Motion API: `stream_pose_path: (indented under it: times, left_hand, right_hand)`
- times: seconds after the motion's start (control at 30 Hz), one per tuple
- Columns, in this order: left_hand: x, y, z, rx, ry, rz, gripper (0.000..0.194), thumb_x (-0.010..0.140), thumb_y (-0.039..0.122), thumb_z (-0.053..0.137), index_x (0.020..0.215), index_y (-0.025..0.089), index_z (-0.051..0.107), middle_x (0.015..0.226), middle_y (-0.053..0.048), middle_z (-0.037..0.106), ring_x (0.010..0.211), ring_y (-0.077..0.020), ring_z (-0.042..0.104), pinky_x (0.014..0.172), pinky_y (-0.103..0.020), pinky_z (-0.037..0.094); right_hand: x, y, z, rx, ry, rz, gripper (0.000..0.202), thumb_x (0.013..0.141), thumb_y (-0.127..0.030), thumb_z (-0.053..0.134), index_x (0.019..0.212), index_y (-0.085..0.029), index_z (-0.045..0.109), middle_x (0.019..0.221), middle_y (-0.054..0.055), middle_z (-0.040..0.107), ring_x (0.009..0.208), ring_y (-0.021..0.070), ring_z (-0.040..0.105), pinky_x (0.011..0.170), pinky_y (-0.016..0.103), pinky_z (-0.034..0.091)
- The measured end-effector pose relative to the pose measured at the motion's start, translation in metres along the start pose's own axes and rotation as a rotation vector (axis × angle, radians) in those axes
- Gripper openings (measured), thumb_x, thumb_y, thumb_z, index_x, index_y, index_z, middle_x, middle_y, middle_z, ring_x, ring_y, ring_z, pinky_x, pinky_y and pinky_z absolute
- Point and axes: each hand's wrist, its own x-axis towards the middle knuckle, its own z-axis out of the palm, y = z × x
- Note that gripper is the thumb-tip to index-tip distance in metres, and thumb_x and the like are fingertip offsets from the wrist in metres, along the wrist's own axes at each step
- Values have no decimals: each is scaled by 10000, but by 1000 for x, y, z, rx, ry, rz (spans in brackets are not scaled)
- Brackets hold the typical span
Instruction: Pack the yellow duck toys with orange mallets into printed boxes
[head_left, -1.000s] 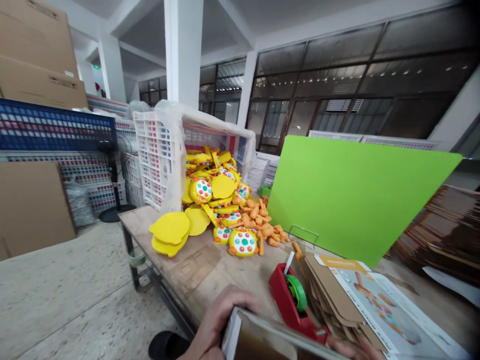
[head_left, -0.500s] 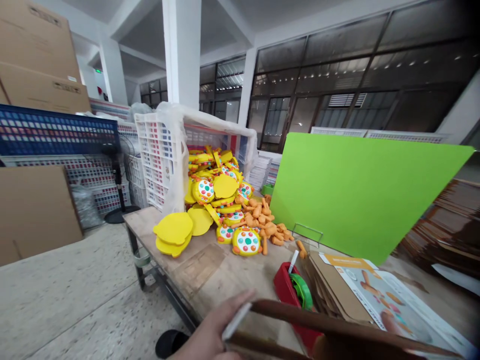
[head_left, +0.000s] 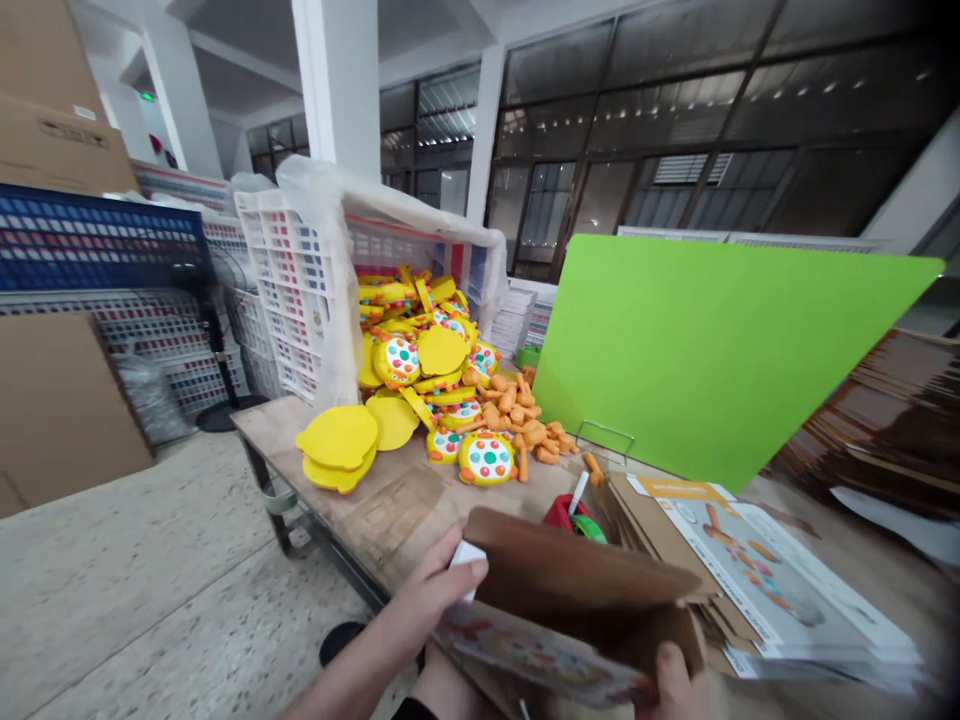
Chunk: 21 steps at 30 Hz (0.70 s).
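Observation:
A cardboard box [head_left: 577, 565], brown inside and printed outside, is held low over the near side of the table, its open side showing. My left hand [head_left: 442, 575] grips its left end, thumb over a small white flap [head_left: 469, 565]. At the right end, my right hand [head_left: 675, 680] is closed on the box edge, thumb on the inner wall. Just behind the box stands a red tape dispenser [head_left: 558, 512] with green tape [head_left: 589, 528], partly hidden by it. To the right lies a stack of flat printed boxes [head_left: 750, 565].
Yellow animal-shaped toys [head_left: 487, 458] spill from a white crate [head_left: 289, 300] tipped on its side. Orange mallet-like pieces [head_left: 514, 405] are heaped beside them. A large green board [head_left: 720, 350] stands behind the table [head_left: 375, 520]. A fan [head_left: 214, 340] stands left on the floor.
The box has tilted and opened out, so its inside shows. My right hand now grips its right end; earlier, fingers showed over the printed stack. The view has shifted slightly.

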Motion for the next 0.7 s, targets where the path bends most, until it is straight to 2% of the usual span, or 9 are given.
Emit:
stream_pose_path:
  times: [0.07,0.13,0.2,0.27,0.37,0.47,0.53,0.63,0.7]
  left_hand:
    - [5,5,1,16,64,-56,612,796,380,717,1377,216,613,1322,-73,696,1321,-355,552,1099,-461,435]
    - [4,6,1,67,94,-57,608,796,359,696,1382,220,607,1381,-66,662,1374,-347,505,1136,-459,400]
    - [0,4,-1,117,81,-49,591,801,357,685,1371,217,613,1427,-60,629,1421,-337,454,1165,-449,368]
    - [-2,1,-1,127,50,-67,580,802,344,674,1362,208,617,1426,-62,630,1414,-334,464,1156,-442,382]
    - [4,-3,1,89,19,-115,574,812,328,658,1370,207,607,1386,-73,659,1347,-340,536,1082,-425,454]
    - [18,-6,2,63,-3,-107,566,839,381,670,1375,212,602,1388,-82,657,1328,-343,552,1034,-394,487]
    - [25,-13,0,47,-15,-74,605,858,497,659,1384,207,588,1407,-89,641,1326,-333,553,1037,-382,485]
    - [27,-37,-7,57,-19,-62,712,898,728,486,1336,180,611,1321,-119,690,1219,-324,629,980,-400,517]
    - [23,-58,-11,109,-15,-97,752,899,795,404,1174,159,696,1131,-125,764,1052,-323,697,899,-410,543]
  right_hand:
    - [-5,3,0,46,107,90,751,859,-790,442,1364,-255,592,1028,104,781,973,353,732,766,490,602]
    - [-14,5,0,101,181,182,777,879,-796,390,1411,-251,542,1169,106,749,1093,328,699,835,464,587]
    - [-23,4,-1,94,173,262,714,881,-712,512,1444,-273,495,1340,88,673,1230,309,630,896,430,567]
    - [-29,-2,-1,60,123,343,677,872,-595,619,1463,-308,456,1441,58,602,1282,297,590,908,400,558]
    - [-26,-17,1,114,76,461,691,834,-520,686,1458,-343,447,1390,32,639,1207,290,633,890,393,557]
    - [-15,-32,4,149,67,449,698,770,-449,751,1412,-332,505,1280,26,694,1136,273,648,889,377,542]
    - [-11,-36,6,135,123,398,664,751,-402,766,1373,-315,551,1250,23,694,1115,243,632,887,338,516]
    - [-13,-36,6,123,256,339,599,740,-375,748,1314,-291,598,1236,23,680,1101,235,610,882,330,482]
    - [-18,-34,3,130,325,291,549,744,-359,725,1275,-271,617,1247,30,667,1129,253,594,920,359,462]
